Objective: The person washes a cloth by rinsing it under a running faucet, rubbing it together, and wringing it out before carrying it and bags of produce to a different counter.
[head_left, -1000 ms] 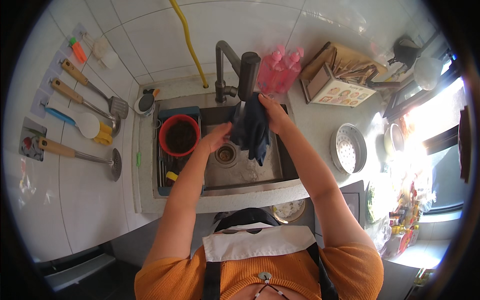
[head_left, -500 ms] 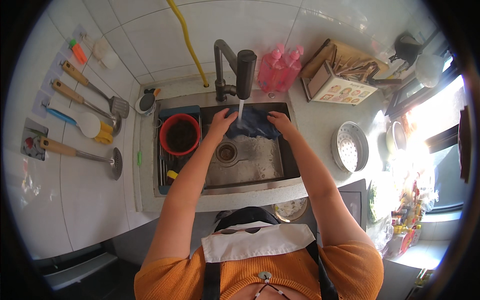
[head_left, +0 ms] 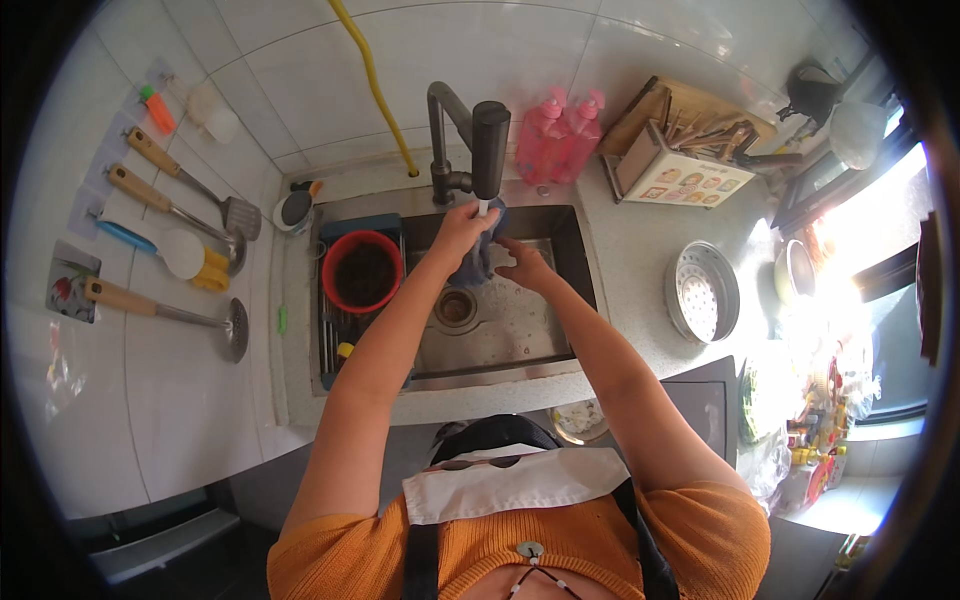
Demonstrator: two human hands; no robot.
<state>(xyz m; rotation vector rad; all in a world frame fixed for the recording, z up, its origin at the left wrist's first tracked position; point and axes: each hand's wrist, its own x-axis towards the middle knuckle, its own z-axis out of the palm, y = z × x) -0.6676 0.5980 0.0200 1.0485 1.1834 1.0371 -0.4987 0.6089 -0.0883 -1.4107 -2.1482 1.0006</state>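
A wet dark-blue cloth [head_left: 476, 265] hangs bunched and narrow in the sink [head_left: 520, 335], below the faucet [head_left: 490, 150]. My left hand [head_left: 460, 235] is closed around its upper part, right under the spout, where a short bit of running water shows. Just to the right of the cloth is my right hand [head_left: 526, 268], its fingers apart and bent toward the cloth. It appears to hold nothing; whether a fingertip touches the cloth I cannot tell. Part of the cloth is hidden behind my left hand. The round drain [head_left: 455, 308] lies below the cloth.
Left in the sink, a red basin [head_left: 362, 272] with dark contents sits on a rack. Two pink pump bottles [head_left: 545, 135] and a utensil holder [head_left: 680, 170] stand behind. A perforated metal pan [head_left: 702, 292] rests on the right counter. Spatulas and ladles hang on the left wall.
The cloth was spread between both hands; now it is gathered and hangs from my left hand. My left hand moved right under the spout. My right hand let go and shifted left and nearer.
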